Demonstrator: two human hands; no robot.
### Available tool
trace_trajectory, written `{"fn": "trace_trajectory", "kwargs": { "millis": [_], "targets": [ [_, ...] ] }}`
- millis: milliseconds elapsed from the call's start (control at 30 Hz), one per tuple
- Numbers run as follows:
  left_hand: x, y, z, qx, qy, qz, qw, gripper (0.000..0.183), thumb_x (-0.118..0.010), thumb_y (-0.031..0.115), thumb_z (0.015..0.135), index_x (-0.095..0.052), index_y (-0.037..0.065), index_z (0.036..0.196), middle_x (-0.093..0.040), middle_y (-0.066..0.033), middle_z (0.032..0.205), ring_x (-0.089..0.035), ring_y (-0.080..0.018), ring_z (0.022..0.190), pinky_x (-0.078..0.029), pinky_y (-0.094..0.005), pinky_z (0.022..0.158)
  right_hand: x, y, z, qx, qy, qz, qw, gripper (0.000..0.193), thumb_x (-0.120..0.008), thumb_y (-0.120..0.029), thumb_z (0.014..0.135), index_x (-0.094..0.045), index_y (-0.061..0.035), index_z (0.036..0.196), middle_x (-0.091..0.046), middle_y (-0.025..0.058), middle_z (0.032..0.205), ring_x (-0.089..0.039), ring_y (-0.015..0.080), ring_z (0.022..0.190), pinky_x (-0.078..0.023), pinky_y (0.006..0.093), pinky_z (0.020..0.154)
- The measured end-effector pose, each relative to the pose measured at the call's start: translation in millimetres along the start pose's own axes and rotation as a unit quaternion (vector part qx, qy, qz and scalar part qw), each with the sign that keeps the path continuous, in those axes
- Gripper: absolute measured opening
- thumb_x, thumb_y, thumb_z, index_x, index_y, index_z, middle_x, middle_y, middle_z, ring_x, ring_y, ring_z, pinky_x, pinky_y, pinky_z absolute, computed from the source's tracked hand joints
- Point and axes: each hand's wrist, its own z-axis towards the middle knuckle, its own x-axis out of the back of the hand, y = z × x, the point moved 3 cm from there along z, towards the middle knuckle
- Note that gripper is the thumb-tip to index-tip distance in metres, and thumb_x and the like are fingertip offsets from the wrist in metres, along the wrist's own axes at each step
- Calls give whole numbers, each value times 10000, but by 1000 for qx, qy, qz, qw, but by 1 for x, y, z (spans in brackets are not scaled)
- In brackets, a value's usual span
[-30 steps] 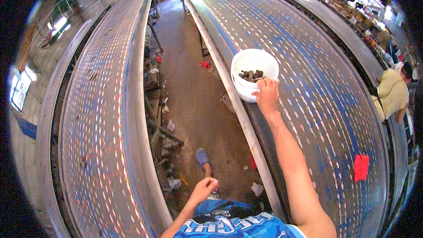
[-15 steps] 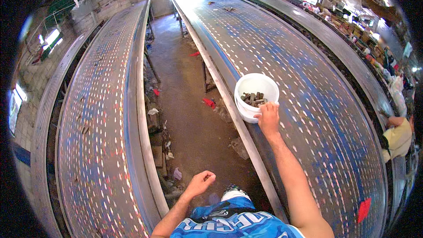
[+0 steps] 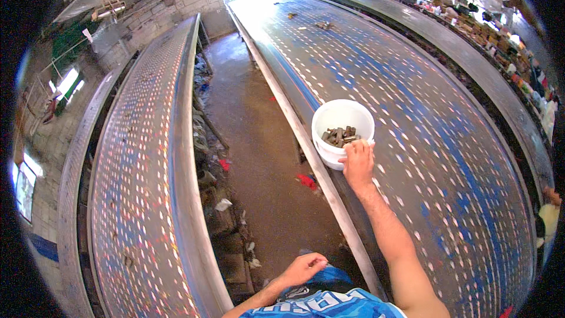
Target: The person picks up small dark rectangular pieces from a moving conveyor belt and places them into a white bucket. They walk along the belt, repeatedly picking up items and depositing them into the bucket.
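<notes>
My right hand (image 3: pixel 358 164) grips the near rim of a white plastic bucket (image 3: pixel 329 154), fingers over the edge. Inside the bucket lie several short, grey-brown cylindrical pieces (image 3: pixel 340 136). It is at the left edge of the long right-hand table (image 3: pixel 406 168), whose grey top is marked with rows of white dashes and blue paint stains. My left hand (image 3: pixel 304 269) is low in front of my body above the aisle, its fingers curled together; I see nothing in it.
A second long, dash-marked table (image 3: pixel 138 159) runs along the left. Between the tables is a brown floor aisle (image 3: pixel 265 171) with red scraps (image 3: pixel 306 181) on it. Wooden blocks and litter lie under the left table. At the far right another person's light sleeve (image 3: pixel 548 221) shows.
My view has moved forward along the aisle, with the bucket still in my right hand. My left hand has swung to the right and lower, nearer my body.
</notes>
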Motion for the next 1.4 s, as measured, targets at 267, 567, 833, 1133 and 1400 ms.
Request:
{"fn": "trace_trajectory", "kwargs": {
  "millis": [267,567,833,1133,1400],
  "targets": [
    [227,-40,128,108,133,-53,984,294,-658,290,1088,-737,17,1163,-784,-69,1064,-721,-154,1010,-567,-337,940,-194,4,199,-12,-15,-2,1000,485,-891,-139,725,-651,-93,1144,-598,99,1219,-539,362,1298,-381,710,1178],
    [438,-118,294,70,114,-148,980,261,-670,250,1087,-718,11,1178,-773,-57,1022,-717,-125,952,-574,-303,874,-417,-6,408,2,-22,-16,1000,531,-916,-192,716,-648,-62,1156,-611,140,1224,-550,388,1298,-424,602,1164],
    [711,-82,467,54,142,-94,984,355,-537,308,1150,-716,2,1154,-764,-72,1018,-718,-159,962,-582,-331,888,-602,-25,585,6,-29,-15,999,529,-913,-200,722,-653,-60,1161,-596,143,1216,-547,392,1268,-412,619,1176],
    [924,-117,639,82,139,-119,980,426,-463,324,1173,-717,-18,1158,-758,-87,1038,-713,-172,959,-572,-337,914,-803,-38,769,-35,12,-9,999,549,-896,-91,711,-618,-66,1183,-557,148,1242,-520,401,1291,-368,747,1158],
    [1039,-68,804,12,-25,-60,998,403,-513,329,1155,-719,-16,1173,-759,-109,1057,-715,-190,983,-565,-343,915,-964,-32,919,-83,12,-19,996,544,-860,-20,715,-612,-79,1196,-538,147,1276,-467,394,1378,-297,809,1167]
  ]
}}
